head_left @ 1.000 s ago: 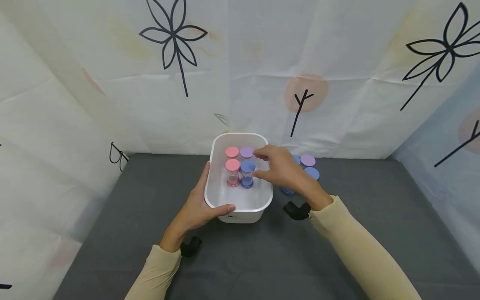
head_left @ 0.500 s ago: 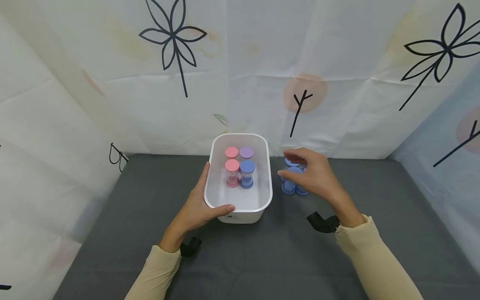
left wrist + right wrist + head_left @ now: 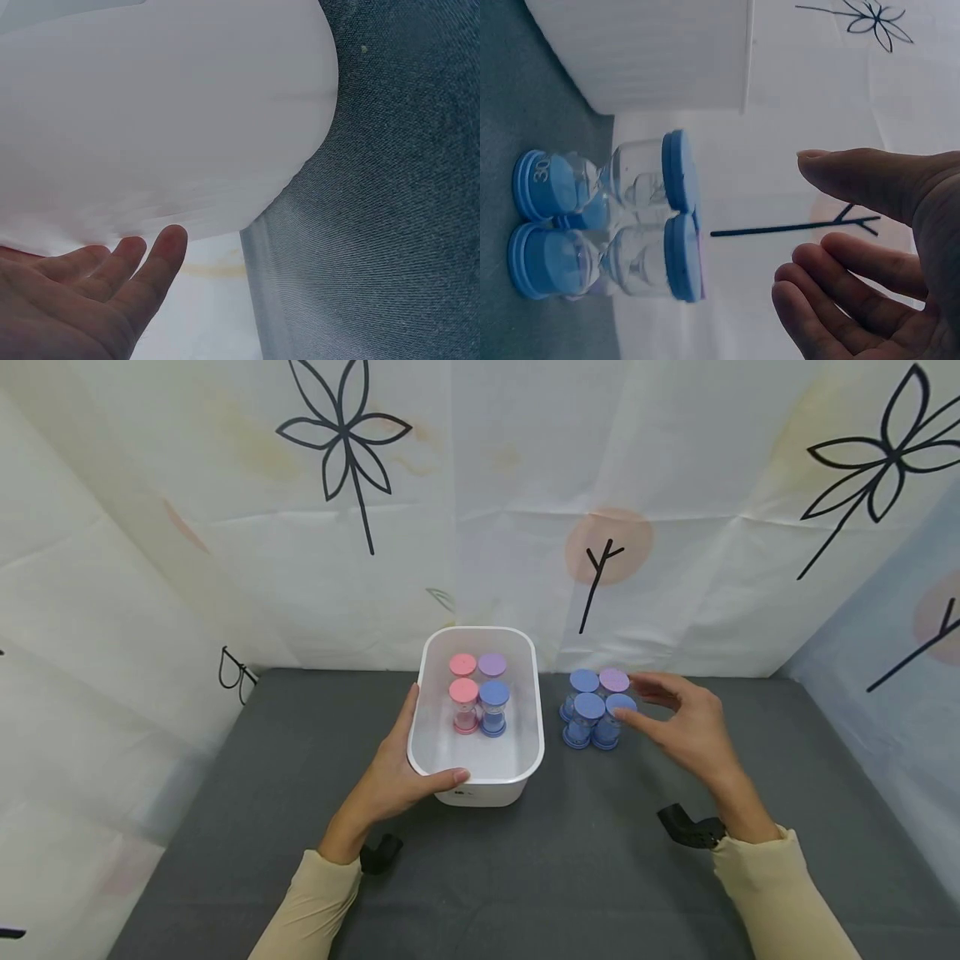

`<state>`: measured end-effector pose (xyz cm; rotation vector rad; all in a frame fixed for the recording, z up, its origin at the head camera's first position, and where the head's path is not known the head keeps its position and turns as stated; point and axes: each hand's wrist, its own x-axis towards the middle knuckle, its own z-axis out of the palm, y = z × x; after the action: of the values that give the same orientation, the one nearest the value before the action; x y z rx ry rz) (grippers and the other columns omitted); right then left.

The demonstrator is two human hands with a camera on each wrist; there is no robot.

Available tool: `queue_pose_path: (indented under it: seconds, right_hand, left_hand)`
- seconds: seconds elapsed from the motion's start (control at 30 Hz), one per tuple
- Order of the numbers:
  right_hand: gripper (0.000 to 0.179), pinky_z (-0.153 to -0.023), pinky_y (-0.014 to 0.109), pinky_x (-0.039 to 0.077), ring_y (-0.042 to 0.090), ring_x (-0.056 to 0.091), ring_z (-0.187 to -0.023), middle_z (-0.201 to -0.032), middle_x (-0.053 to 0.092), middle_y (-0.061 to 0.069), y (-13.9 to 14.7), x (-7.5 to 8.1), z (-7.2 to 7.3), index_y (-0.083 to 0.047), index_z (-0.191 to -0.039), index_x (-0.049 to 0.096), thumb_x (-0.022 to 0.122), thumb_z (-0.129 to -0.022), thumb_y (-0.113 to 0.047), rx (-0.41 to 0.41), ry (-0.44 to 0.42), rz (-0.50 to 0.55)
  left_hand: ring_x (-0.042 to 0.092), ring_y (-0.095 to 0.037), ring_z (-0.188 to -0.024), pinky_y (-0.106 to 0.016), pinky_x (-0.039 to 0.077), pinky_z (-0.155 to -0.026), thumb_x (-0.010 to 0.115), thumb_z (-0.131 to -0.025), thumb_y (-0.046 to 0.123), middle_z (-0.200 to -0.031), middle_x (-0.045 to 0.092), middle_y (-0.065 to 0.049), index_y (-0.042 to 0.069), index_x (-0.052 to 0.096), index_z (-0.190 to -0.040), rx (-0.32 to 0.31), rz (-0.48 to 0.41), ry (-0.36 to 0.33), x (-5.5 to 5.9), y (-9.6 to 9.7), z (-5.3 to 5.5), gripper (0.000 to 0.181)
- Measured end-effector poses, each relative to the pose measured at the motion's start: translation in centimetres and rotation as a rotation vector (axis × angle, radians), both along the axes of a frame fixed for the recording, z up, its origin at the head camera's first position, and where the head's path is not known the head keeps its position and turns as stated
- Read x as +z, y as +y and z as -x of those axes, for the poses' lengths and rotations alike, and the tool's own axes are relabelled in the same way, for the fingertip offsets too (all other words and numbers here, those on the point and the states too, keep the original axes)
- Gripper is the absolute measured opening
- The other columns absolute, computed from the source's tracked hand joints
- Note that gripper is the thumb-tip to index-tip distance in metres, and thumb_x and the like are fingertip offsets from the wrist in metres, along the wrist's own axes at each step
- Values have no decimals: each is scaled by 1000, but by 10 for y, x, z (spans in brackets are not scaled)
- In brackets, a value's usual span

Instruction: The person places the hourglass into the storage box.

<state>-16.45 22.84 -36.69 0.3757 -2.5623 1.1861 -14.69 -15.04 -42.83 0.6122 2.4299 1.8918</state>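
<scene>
My left hand (image 3: 401, 777) holds a white plastic bin (image 3: 531, 752) at its near left corner, thumb over the front rim. In the left wrist view, its fingers (image 3: 154, 277) lie along the bin's outer wall. Inside stand two pink sand timers (image 3: 464, 703), a purple-capped one (image 3: 492, 666) and a blue one (image 3: 493, 703). Right of the bin, three blue sand timers (image 3: 588, 717) and a purple-capped one (image 3: 613, 680) stand upright in a cluster. My right hand (image 3: 686, 718) is at the cluster's right side, thumb and fingers apart; the right wrist view shows a gap between them and the blue caps (image 3: 681, 259).
A dark grey cloth (image 3: 525, 877) covers the table. White fabric printed with flowers and trees (image 3: 495, 527) hangs behind and at both sides. The bin stands near the back edge, a narrow strip of cloth separating it from the sand timer cluster.
My right hand has moved right, from over the bin, past the cluster of sand timers, to its right side. My left hand and the bin have stayed in place.
</scene>
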Motion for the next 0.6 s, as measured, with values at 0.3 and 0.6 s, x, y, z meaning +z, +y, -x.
queue_pose_path:
  seconds: [0.3, 0.6]
  right_hand:
    - [54, -90, 50, 51, 41, 66, -109, -123, 66, 24, 9, -19, 2, 3, -132, 63, 84, -86, -19, -98, -72, -14]
    - [58, -84, 15, 50, 39, 66, -110, -123, 66, 23, 6, -41, 8, 4, -132, 63, 85, -85, -22, -135, -129, 69]
  left_hand:
    - [54, -44, -121, -65, 47, -94, 92, -74, 21, -159, 33, -3, 25, 2, -164, -4, 4, 7, 0, -1, 1, 128]
    - [54, -45, -120, -63, 48, -94, 92, -74, 20, -158, 36, -3, 24, 2, -164, -5, 11, 8, 1, 0, 1, 128]
